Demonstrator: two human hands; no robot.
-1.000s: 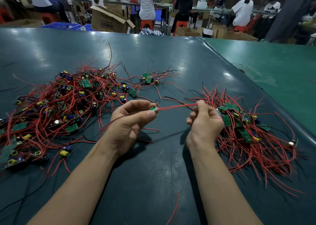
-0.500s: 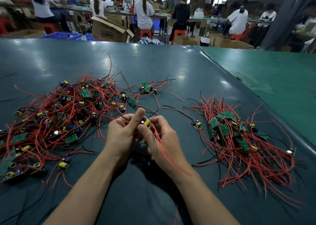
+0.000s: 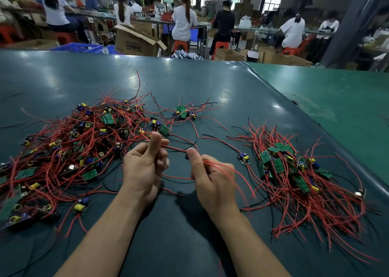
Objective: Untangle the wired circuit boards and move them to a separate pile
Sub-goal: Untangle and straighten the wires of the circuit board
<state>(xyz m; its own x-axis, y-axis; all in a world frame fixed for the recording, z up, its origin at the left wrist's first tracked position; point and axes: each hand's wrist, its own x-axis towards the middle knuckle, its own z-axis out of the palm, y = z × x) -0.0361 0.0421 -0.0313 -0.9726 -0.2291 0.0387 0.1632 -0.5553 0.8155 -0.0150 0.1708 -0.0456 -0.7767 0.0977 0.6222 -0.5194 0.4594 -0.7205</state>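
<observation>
A big tangled heap of small green circuit boards with red and black wires (image 3: 80, 148) lies on the left of the dark green table (image 3: 189, 83). A sorted pile of wired boards (image 3: 299, 171) lies on the right. My left hand (image 3: 145, 165) and my right hand (image 3: 212, 177) are at the table's middle, a little apart. Both grip red wires (image 3: 176, 149) stretched between them. My right hand pinches a small dark board at its thumb tip, mostly hidden, and red wires trail from its fist toward the right pile. One single board (image 3: 243, 158) lies at that pile's left edge.
A few boards (image 3: 183, 112) lie apart behind the heap. A lighter green table (image 3: 336, 100) adjoins on the right. Beyond the far edge are cardboard boxes (image 3: 136, 41), blue crates and several seated people at benches.
My right hand left a board at the right pile, came back to my left hand, and took hold of another wired board. The hands have since drawn apart, stretching the red wires.
</observation>
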